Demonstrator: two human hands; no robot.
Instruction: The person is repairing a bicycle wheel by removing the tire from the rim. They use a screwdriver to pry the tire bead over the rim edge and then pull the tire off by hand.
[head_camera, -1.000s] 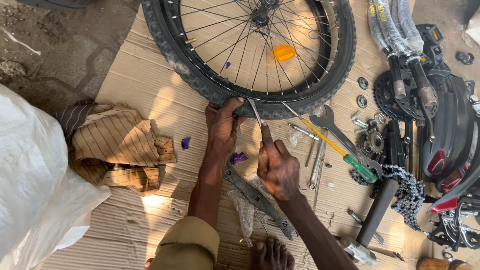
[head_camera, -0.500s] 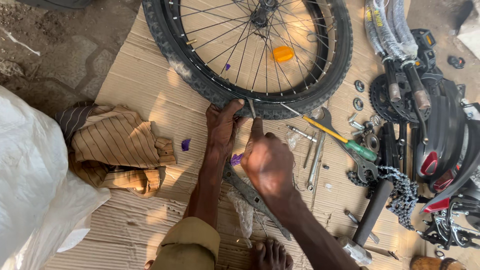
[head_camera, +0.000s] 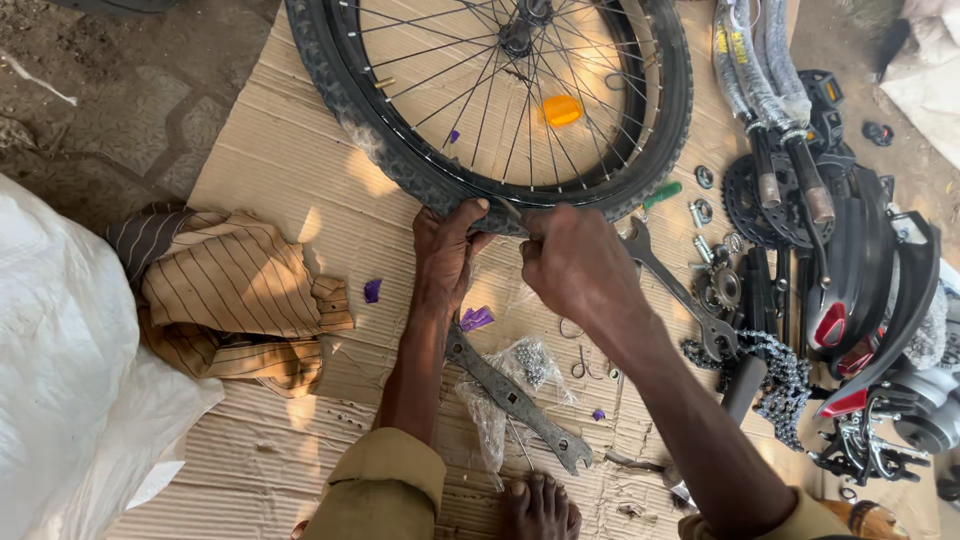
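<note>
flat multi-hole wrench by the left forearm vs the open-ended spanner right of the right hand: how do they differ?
The flat grey multi-hole wrench is a broad strip pierced by several holes; the slim silver open-ended spanner has a narrow shank with forked jaws at both ends. The multi-hole wrench looks dull and dark, the spanner brighter. The wrench lies partly on a clear plastic bag; the spanner lies on bare cardboard. Both lie flat, untouched, slanting alike.

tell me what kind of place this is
Likely an open-air bicycle repair spot on the ground: a bicycle wheel lies on flattened cardboard over dirt, with wrenches, a chain and loose parts scattered beside both hands.
</note>
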